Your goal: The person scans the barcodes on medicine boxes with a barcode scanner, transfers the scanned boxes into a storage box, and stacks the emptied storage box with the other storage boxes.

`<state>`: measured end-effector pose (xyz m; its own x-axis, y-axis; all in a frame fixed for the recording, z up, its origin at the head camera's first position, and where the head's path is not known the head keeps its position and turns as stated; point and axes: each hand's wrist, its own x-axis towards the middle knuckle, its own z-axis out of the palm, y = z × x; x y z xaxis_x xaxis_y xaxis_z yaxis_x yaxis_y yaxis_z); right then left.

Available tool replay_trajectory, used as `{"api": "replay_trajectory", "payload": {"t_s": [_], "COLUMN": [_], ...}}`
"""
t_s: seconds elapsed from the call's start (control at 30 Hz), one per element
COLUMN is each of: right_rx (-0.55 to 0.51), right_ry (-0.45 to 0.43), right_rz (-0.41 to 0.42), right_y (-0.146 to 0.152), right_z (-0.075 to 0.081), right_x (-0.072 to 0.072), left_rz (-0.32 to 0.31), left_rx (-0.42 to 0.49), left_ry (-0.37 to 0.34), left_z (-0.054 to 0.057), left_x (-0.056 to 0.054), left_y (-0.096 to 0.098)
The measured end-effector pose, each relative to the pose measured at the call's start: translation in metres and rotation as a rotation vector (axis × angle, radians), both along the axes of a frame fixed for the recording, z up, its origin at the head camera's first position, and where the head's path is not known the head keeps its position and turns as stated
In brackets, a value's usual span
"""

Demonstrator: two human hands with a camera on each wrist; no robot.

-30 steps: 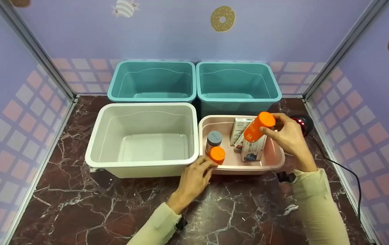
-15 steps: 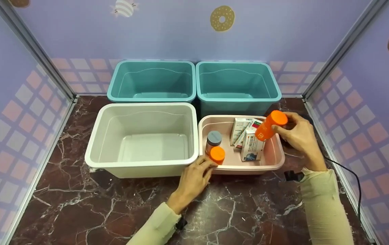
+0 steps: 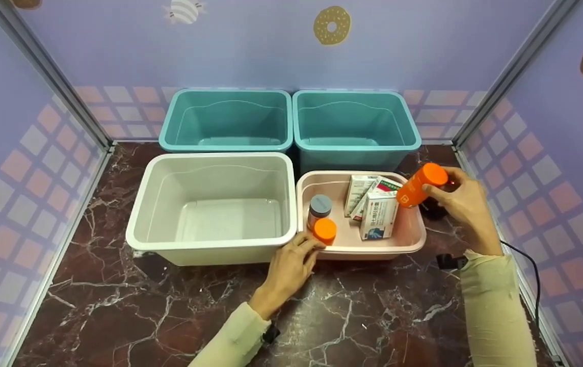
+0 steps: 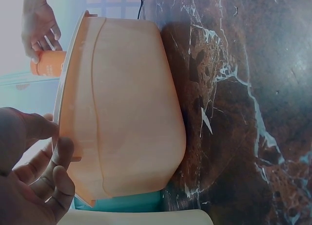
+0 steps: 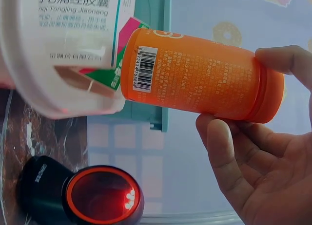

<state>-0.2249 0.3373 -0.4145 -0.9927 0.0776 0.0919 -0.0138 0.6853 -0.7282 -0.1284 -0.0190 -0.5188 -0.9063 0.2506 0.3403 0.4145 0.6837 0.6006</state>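
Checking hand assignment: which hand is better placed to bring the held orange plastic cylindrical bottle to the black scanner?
Right, likely: the right hand holds the bottle near the scanner. The left hand grips the pink plastic bin, farther away.

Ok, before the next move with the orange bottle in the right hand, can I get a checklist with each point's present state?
1. Orange bottle held by the right hand: ok, gripped between thumb and fingers.
2. Cap on the bottle: ok.
3. Bottle upright: not ok, it is tilted.
4. Pink bin steadied: ok, the left hand holds its near rim.
5. Scanner lit: ok, red lights glow in its window.
6. Barcode lined up with the scanner: cannot tell; it shows to the right wrist camera, but its angle to the scanner window is unclear.
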Motion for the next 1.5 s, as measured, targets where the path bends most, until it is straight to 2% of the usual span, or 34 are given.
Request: {"api": "replay_trajectory", "payload": {"t_s": [0.2,0.6,1.07,1.5], "right_rx": [0.011,0.125,0.111,0.112], "right_ry": [0.0,-0.02,-0.003,0.014], "right_rz": [-0.04,-0.112,-0.12,-0.129], "right_y": [0.013,0.03,0.042,0.044], "right_z": [-0.001,-0.008,-0.021,-0.029], "right_x": [0.001,-0.002,-0.008,-0.012], "left_rz": [0.002,-0.004,0.0,0.0], "left_rx": [-0.001,0.001,-0.001,0.009], "left_ry": [0.008,0.011,-0.018,0.005], "left_z": [-0.002,-0.001,-0.001,-0.002], "left_x": [0.0,0.0,-0.001,0.0], "left_y": [0.0,0.0,0.0,0.0]}}
